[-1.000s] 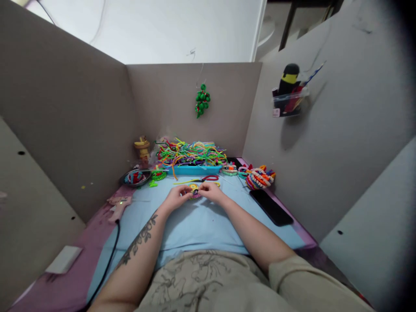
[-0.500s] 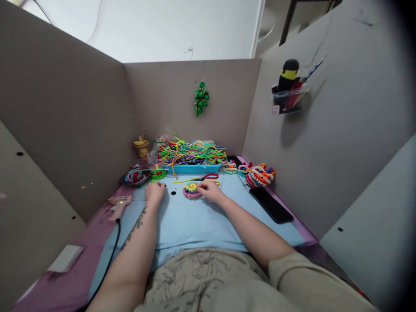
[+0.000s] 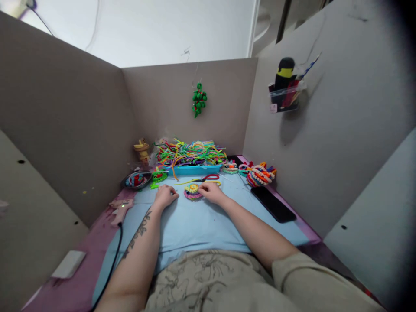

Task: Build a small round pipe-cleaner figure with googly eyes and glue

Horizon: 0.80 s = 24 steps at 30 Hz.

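Observation:
A small round pipe-cleaner craft piece (image 3: 193,195), yellow on top with a pink-purple rim, rests on the light blue cloth. My right hand (image 3: 212,192) pinches its right edge between thumb and fingers. To the left of the piece, a short gap away, my left hand (image 3: 165,196) is low over the cloth with its fingers curled together. What those fingers hold, if anything, is too small to make out. Just behind the piece lie scissors (image 3: 212,177) with red handles and a yellow pipe cleaner (image 3: 216,183).
A blue tray (image 3: 195,170) heaped with colourful pipe cleaners stands at the back. On the left are a dark bowl (image 3: 138,180), a pink glue gun (image 3: 121,210) with its cord and a white block (image 3: 69,264). A black phone (image 3: 273,204) and striped pieces (image 3: 260,175) lie right.
My left hand has moved right, closer to the craft piece. Black dots seen beside it earlier no longer show. My right hand keeps its pinch on the piece.

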Each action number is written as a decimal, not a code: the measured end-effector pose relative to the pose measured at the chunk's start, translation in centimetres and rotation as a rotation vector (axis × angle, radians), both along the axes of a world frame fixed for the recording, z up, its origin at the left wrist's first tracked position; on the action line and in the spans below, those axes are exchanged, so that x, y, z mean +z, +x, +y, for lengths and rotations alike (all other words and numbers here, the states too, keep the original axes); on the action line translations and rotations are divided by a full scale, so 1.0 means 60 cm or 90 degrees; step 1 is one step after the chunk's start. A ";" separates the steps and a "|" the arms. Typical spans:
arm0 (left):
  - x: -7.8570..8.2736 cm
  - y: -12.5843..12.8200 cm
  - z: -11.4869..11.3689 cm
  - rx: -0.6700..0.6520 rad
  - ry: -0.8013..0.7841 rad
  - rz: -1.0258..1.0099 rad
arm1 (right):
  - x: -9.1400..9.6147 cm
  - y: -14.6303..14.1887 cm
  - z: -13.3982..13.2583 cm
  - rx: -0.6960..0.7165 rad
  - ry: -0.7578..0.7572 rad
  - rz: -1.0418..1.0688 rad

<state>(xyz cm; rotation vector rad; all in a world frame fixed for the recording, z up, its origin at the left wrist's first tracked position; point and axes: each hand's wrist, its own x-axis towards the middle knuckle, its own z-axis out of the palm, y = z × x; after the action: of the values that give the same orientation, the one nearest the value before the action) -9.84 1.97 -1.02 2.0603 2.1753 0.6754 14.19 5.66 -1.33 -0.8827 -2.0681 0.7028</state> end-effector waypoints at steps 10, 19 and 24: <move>0.013 0.029 -0.005 -0.068 0.110 -0.524 | 0.010 0.001 -0.009 -0.009 0.005 0.013; -0.001 0.043 -0.004 -0.033 0.107 -0.686 | 0.013 0.007 0.024 -0.075 -0.123 0.189; 0.003 0.038 -0.005 0.033 0.130 -0.774 | 0.063 -0.001 0.041 -0.111 -0.131 0.243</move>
<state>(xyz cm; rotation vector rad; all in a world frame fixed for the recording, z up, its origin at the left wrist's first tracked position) -7.57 1.65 -0.86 1.0502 1.4226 1.6227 14.14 8.13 2.46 -0.9459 -1.5830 0.9202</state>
